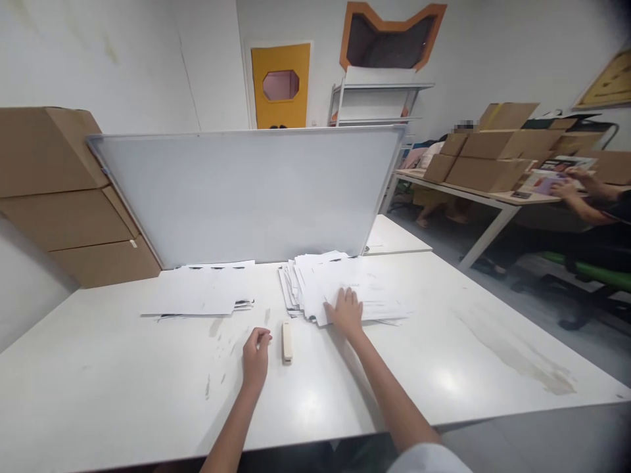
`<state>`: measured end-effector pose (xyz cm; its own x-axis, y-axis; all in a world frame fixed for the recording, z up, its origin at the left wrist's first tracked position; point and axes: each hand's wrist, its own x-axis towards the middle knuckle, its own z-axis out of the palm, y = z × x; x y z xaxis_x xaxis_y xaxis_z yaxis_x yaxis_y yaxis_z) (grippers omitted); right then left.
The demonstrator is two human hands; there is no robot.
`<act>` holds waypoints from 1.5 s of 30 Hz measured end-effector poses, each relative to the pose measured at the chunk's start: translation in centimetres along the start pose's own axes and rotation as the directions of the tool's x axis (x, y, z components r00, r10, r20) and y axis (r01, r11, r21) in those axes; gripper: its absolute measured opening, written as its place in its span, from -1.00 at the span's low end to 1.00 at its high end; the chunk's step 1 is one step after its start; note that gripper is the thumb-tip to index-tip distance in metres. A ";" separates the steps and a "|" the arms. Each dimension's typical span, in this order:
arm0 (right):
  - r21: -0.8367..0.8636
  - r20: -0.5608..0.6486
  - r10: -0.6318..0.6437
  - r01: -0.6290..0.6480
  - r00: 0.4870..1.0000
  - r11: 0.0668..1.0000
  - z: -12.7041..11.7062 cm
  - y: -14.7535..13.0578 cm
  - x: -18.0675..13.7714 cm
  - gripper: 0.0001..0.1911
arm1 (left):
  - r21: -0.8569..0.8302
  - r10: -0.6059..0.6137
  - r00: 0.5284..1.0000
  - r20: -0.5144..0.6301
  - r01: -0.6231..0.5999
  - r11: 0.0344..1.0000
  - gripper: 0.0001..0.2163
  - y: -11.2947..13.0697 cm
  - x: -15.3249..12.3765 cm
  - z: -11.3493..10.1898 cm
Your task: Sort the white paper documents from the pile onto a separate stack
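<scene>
My right hand (347, 314) lies on the messy paper stack (315, 279), its fingers spread over the top sheet. Just left of the cream stapler (286, 343) is my left hand (256, 358), fingers curled in and not touching it; I see nothing held. The stapler rests lengthwise on the white table (148, 381), between my two hands. A second paper stack (197, 292), flatter and neater, lies further left near the whiteboard.
A whiteboard (256, 197) stands upright along the table's back. Stacked cardboard boxes (73, 190) adjoin it on the left. At right, another person's hands (566, 187) are over another table (458, 187) with more boxes (488, 172).
</scene>
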<state>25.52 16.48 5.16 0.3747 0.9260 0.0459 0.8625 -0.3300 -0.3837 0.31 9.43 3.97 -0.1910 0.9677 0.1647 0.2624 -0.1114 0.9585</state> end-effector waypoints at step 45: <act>0.546 -0.335 -0.114 0.291 0.935 0.786 -1.7 6.1 -17.4 -0.55 | -0.341 -0.011 0.954 0.298 0.117 0.933 -0.31 6.1 -9.8 5.4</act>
<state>24.83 -1.96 3.56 0.3662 0.8423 0.3955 0.6010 0.1103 -0.7916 8.92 0.54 6.93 0.0971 0.9923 0.0774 -0.0999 -0.0676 0.9927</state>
